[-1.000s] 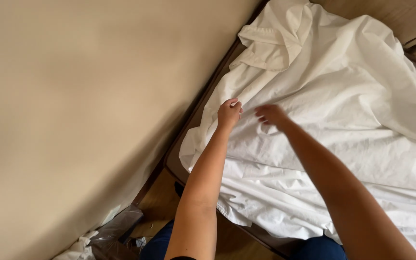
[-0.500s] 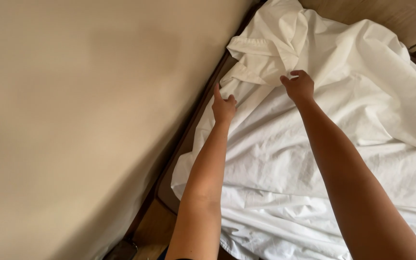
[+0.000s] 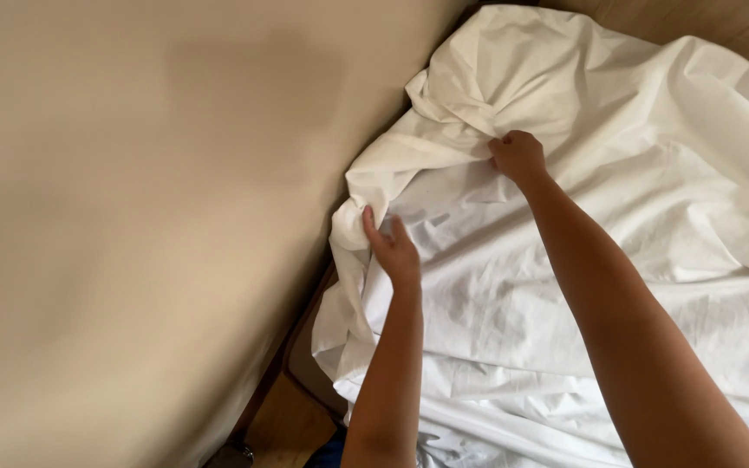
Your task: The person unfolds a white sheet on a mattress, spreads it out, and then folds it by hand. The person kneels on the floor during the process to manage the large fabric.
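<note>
A crumpled white bedsheet (image 3: 617,182) covers the bed on the right half of the head view. My left hand (image 3: 390,244) pinches the sheet's folded edge close to the wall, thumb and fingers closed on the fabric. My right hand (image 3: 520,157) is farther up the bed, its fingers closed into a fist on a bunched fold of the same sheet. Both arms reach forward over the bed. The mattress under the sheet is hidden.
A plain beige wall (image 3: 149,217) fills the left half. A narrow gap runs between wall and bed, showing the dark bed frame (image 3: 305,338) and a strip of wooden floor (image 3: 292,429). A wooden headboard (image 3: 730,26) shows at the top right.
Both hands have closed on the sheet's edge. The left hand has drawn back toward me along the wall side, and the right hand now bunches fabric further up.
</note>
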